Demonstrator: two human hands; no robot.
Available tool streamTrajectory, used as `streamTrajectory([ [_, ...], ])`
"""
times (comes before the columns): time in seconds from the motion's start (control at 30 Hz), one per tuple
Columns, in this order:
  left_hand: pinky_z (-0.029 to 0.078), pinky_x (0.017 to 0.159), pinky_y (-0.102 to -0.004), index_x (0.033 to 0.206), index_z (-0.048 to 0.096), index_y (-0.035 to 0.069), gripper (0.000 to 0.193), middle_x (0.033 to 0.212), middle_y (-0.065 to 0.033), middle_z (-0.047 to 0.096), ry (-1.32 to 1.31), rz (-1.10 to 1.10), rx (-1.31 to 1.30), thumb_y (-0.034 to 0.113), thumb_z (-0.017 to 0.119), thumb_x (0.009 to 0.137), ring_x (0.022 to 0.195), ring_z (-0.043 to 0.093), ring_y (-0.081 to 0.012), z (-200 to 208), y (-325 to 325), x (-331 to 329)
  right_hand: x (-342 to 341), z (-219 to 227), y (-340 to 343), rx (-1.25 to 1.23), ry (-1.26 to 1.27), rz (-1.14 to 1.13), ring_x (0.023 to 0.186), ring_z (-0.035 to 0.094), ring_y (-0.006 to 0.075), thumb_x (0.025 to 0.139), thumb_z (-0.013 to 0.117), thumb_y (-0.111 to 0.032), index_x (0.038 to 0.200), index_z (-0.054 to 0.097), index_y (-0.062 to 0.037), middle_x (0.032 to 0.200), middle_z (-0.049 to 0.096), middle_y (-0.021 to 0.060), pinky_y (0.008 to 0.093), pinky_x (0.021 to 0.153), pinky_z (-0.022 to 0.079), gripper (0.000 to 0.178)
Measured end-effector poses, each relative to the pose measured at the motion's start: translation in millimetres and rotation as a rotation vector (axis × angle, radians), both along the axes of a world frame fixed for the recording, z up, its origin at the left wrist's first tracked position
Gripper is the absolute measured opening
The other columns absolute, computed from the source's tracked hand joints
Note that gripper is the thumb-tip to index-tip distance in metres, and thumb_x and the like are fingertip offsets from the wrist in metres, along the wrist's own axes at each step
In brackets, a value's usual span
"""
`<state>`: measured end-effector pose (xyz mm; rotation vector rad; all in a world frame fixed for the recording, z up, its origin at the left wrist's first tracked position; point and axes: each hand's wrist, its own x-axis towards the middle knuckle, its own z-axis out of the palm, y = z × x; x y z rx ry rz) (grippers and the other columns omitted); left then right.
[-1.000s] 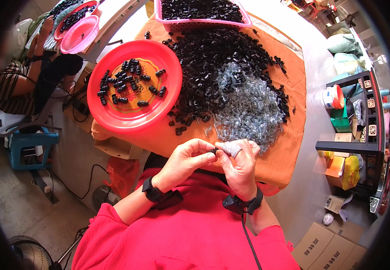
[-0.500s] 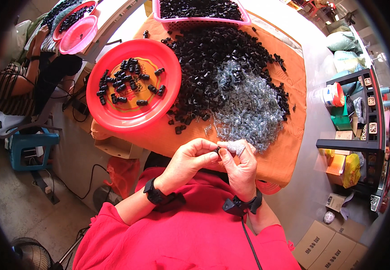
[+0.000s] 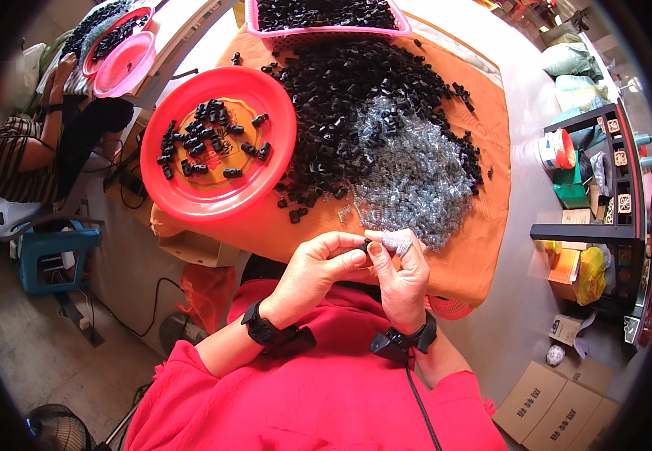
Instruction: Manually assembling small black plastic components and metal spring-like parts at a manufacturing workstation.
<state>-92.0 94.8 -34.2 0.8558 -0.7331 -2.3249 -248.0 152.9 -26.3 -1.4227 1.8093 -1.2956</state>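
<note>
My left hand point(image 3: 307, 270) and my right hand point(image 3: 401, 282) meet at the table's near edge. Both are closed in a pinch around one small black plastic piece point(image 3: 367, 245), mostly hidden by the fingertips. A pale, textured cover point(image 3: 396, 242) wraps a finger of the right hand. Just beyond lies a heap of small silvery coil springs point(image 3: 420, 188). It overlaps a larger pile of loose black plastic parts point(image 3: 326, 105). To the left, a round red tray point(image 3: 281, 158) carries several two-part black pieces that look like cord locks point(image 3: 211, 129).
An orange cloth point(image 3: 484, 248) covers the table. A pink basket point(image 3: 329, 33) full of black parts stands at the far edge. At far left, a person in a striped top point(image 3: 18, 154) sits by pink and red basins. A dark shelf frame point(image 3: 581, 233) and cardboard boxes point(image 3: 544, 402) are at right.
The pinched black piece and both hands stay nearly in place, with slight finger movement. The whole view has shifted a little; the tray and piles appear slightly further left.
</note>
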Motion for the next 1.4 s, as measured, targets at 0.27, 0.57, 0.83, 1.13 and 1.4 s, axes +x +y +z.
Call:
streamTrajectory([
  [0.27, 0.058, 0.101, -0.0398, 0.120, 0.062, -0.002, 0.020, 0.117, -0.0099, 0.068, 0.027, 0.031, 0.052, 0.008, 0.064, 0.102, 0.110, 0.068, -0.0204, 5, 2, -2, 2, 0, 2, -0.048, 0.127, -0.013, 0.090, 0.056, 0.0209, 0.094, 0.074, -0.012, 0.107, 0.075, -0.0086, 0.094, 0.065, 0.0016, 0.0353, 0.089, 0.039, 0.014],
  [0.57, 0.060, 0.092, -0.0327, 0.111, 0.066, 0.001, 0.014, 0.107, -0.0059, 0.071, -0.035, -0.017, 0.044, 0.012, 0.065, 0.102, 0.099, 0.071, -0.0151, 1, -6, 4, -19, 3, -2, -0.105, 0.320, 0.233, 0.089, 0.059, 0.0213, 0.089, 0.077, -0.018, 0.111, 0.073, -0.0080, 0.094, 0.064, 0.0013, 0.0390, 0.092, 0.037, 0.025],
  [0.83, 0.058, 0.080, -0.0236, 0.105, 0.069, 0.004, 0.012, 0.100, -0.0027, 0.072, -0.165, -0.077, 0.081, 0.014, 0.067, 0.100, 0.088, 0.070, -0.0094, 4, -11, 4, -19, 22, 0, -0.113, 0.907, 0.305, 0.088, 0.059, 0.0176, 0.078, 0.080, -0.029, 0.114, 0.069, -0.0057, 0.093, 0.061, -0.0002, 0.0473, 0.096, 0.035, 0.044],
  [1.13, 0.057, 0.079, -0.0229, 0.107, 0.070, 0.004, 0.015, 0.100, -0.0012, 0.072, -0.185, -0.119, 0.059, 0.018, 0.067, 0.101, 0.089, 0.069, -0.0079, 8, -12, 7, -13, 14, 2, -0.166, 0.878, 0.279, 0.087, 0.059, 0.0186, 0.077, 0.077, -0.023, 0.107, 0.070, -0.0042, 0.092, 0.061, 0.0022, 0.0472, 0.096, 0.035, 0.036],
  [1.4, 0.058, 0.084, -0.0264, 0.108, 0.069, 0.002, 0.019, 0.099, -0.0034, 0.071, -0.088, -0.158, 0.046, 0.021, 0.066, 0.103, 0.091, 0.071, -0.0120, 3, -8, 9, -16, 20, 2, -0.174, 0.863, 0.281, 0.087, 0.059, 0.0190, 0.077, 0.079, -0.025, 0.104, 0.069, -0.0047, 0.092, 0.060, 0.0022, 0.0477, 0.095, 0.035, 0.035],
])
